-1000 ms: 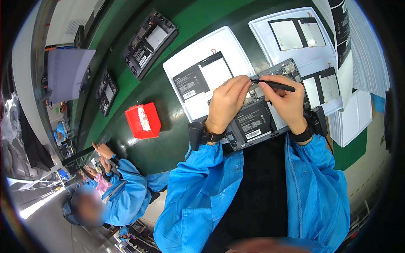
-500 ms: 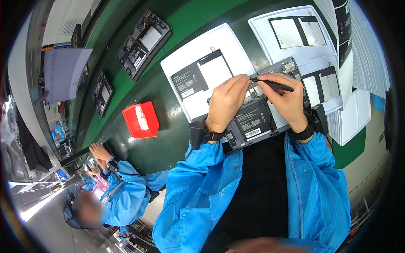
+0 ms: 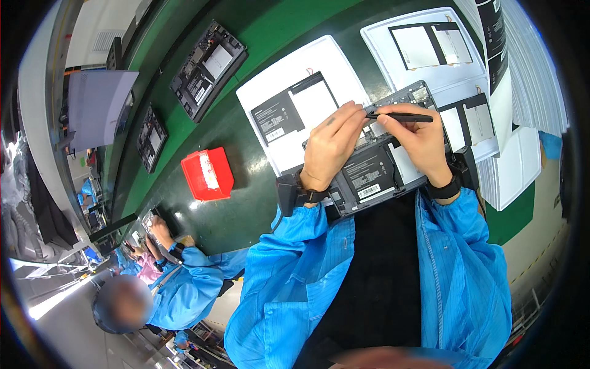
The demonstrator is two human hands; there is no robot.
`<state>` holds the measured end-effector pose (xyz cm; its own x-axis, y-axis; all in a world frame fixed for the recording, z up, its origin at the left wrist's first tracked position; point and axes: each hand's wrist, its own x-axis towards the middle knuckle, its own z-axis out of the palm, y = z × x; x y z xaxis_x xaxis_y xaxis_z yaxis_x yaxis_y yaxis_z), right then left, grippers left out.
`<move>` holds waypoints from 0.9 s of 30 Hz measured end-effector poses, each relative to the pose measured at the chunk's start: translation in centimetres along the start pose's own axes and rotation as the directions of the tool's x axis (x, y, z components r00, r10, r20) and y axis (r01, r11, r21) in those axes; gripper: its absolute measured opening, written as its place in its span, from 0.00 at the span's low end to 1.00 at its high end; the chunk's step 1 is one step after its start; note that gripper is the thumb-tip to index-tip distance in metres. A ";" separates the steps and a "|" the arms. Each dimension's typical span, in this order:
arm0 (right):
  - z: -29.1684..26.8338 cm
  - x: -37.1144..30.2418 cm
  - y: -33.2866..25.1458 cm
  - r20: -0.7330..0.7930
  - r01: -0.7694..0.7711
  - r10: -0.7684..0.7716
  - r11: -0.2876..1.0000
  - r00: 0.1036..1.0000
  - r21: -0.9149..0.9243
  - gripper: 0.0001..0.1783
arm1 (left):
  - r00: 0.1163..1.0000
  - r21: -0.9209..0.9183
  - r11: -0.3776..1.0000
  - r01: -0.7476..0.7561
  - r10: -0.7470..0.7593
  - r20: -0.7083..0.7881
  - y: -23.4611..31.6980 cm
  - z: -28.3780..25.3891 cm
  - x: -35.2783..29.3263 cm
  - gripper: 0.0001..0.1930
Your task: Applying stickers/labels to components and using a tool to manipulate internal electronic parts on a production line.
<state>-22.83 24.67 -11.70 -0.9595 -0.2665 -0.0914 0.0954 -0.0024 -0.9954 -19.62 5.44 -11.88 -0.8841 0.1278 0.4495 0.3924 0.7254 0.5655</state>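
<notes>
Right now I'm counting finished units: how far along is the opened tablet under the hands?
Its back is off, with the battery seated inside the tablet. In hand: the right hand holds a black tool to the top edge while the left hand steadies it. No cover is fitted yet.

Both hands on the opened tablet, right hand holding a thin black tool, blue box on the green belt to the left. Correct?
Not quite: the box is red, not blue, as the head view shows. The rest holds: left hand and right hand are on the opened tablet, the right holding the thin black tool, on the green belt.
</notes>
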 end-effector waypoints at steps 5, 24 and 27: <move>-0.9 -0.1 -1.3 0.122 -0.101 0.082 0.983 0.989 0.152 0.10 | 0.993 -0.061 0.996 -0.064 0.058 -0.102 0.5 -0.6 -0.4 0.10; -1.2 0.4 -0.4 -0.033 -0.025 0.024 0.999 0.999 -0.023 0.10 | 0.595 0.464 0.384 0.798 -0.384 -0.706 -6.2 -18.4 -12.0 0.10; -1.2 0.4 -0.5 -0.033 -0.070 0.068 0.996 0.997 -0.057 0.10 | 0.778 0.278 0.776 0.566 -0.392 -0.491 -2.9 -11.7 -6.6 0.15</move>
<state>-23.59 25.68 -11.29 -0.9591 -0.2336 -0.1601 0.1473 0.0715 -0.9865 -11.97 -5.41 -8.41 -0.7170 -0.5169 0.4676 -0.2670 0.8234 0.5008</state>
